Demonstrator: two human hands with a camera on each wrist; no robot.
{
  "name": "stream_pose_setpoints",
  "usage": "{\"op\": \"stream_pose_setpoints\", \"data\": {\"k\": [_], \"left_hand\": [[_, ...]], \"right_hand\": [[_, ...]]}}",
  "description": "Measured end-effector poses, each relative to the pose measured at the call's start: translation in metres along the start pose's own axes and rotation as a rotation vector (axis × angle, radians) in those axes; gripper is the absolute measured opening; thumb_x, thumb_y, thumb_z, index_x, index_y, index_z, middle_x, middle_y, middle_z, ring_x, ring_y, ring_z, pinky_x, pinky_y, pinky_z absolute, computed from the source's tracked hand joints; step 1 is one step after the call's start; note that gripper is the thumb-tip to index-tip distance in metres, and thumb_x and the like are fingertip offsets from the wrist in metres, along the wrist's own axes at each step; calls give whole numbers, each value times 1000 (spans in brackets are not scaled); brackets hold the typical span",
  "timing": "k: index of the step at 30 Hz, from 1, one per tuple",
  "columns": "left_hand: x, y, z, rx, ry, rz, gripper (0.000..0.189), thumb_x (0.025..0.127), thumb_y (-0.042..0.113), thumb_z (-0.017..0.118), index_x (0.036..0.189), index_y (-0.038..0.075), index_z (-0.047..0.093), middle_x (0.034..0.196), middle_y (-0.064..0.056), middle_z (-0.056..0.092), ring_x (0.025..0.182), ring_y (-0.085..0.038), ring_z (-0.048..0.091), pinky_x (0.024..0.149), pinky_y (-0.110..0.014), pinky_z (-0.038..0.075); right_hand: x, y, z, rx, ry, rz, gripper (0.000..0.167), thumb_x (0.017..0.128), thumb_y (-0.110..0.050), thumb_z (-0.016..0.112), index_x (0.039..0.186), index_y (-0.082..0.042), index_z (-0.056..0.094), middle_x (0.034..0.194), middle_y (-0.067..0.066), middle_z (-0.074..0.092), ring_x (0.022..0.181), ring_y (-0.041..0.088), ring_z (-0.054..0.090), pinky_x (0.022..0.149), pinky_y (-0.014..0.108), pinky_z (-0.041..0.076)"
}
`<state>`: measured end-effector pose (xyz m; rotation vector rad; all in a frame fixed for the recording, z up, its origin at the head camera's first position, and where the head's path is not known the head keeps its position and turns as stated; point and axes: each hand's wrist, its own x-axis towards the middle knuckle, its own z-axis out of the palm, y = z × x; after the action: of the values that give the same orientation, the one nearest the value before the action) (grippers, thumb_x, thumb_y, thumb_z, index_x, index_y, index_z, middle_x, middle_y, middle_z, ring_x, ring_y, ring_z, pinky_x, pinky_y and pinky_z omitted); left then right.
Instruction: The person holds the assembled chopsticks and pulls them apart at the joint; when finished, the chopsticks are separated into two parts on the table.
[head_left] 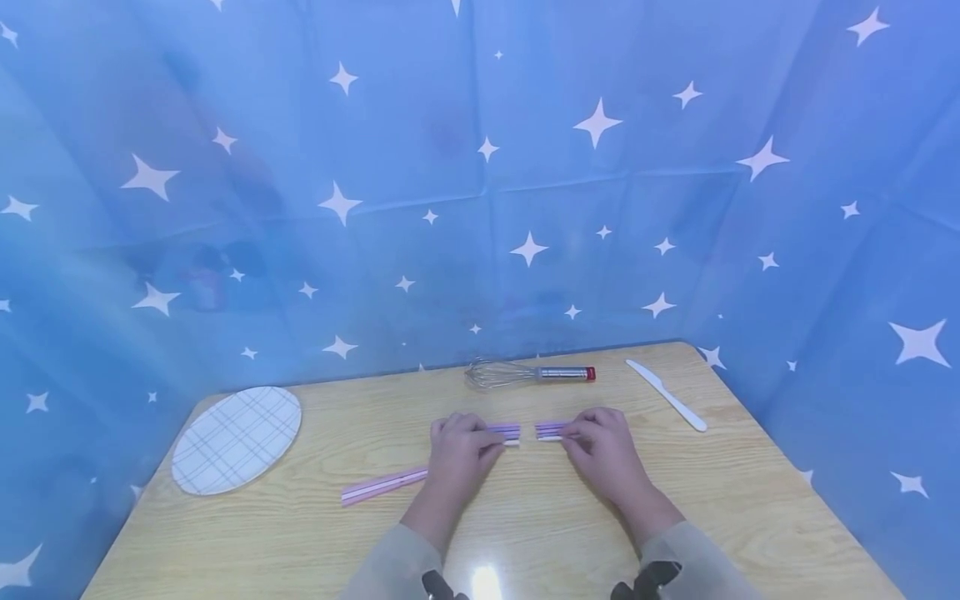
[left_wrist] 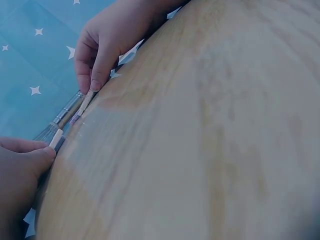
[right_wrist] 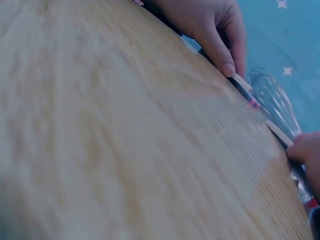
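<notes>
My left hand rests low over the table and pinches a purple-and-white striped bundle of thin strips, whose end sticks out to the right. Opposite it, my right hand pinches a similar purple-and-white bundle, its end pointing left. A narrow gap separates the two ends. Left of my left wrist, a pink-and-white striped length lies on the wood; whether it joins the left bundle under the hand cannot be told. In the left wrist view, the right thumb presses on a pale strip.
A whisk with a red-tipped handle lies behind the hands. At the back right is a white knife. A white checked plate sits on the left of the wooden table. Blue star-patterned cloth hangs behind.
</notes>
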<state>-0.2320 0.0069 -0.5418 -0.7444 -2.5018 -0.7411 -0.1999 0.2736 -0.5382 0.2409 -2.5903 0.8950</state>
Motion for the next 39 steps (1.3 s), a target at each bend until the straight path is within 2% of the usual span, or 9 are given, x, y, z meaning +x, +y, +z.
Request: {"op": "stream_pose_setpoints", "data": {"k": [13,19,23,27,34,39], "left_hand": [[3,2,0,2,21,-18,8,91,27,87,99,29,86,95,10,67,96,-15,59,102,-50,41],[3,3,-2,-50,57,-1,14,89,22,87,102,25,85,93,10,67,93,-13,57,102,-48,39],[2,5,-4,-75,116,36,14,88,16,85,101,21,84,91,7,70,90,-14,58,99,-48,40],[-1,8,-8,-67,170,66,11,88,17,85,99,20,83,92,6,71,90,-15,61,97,-49,43],[-5,7,-8,-62,158,54,10,91,19,84,101,19,82,97,6,73,95,-15,63,96,-45,43],[-10,2,-9,-44,204,87,10,89,20,85,98,19,82,96,6,72,93,-16,63,93,-45,45]], "right_hand": [[4,-5,-1,3,-16,83,14,87,-9,85,93,-21,80,112,6,66,120,33,51,103,56,44],[5,-8,-1,-14,-27,108,10,89,-14,85,93,-22,79,114,5,66,123,33,50,104,56,44],[6,-11,1,-6,10,59,13,86,-11,86,90,-21,79,111,6,67,119,33,52,103,55,44],[7,-16,4,7,40,-12,13,86,-10,85,90,-21,79,108,4,66,114,31,53,100,53,43],[7,-21,13,9,64,-103,9,87,-11,84,90,-18,79,106,2,65,112,28,53,102,49,43],[8,-28,22,60,96,-199,9,86,-10,84,91,-15,79,105,2,66,111,29,54,101,48,42]]}}
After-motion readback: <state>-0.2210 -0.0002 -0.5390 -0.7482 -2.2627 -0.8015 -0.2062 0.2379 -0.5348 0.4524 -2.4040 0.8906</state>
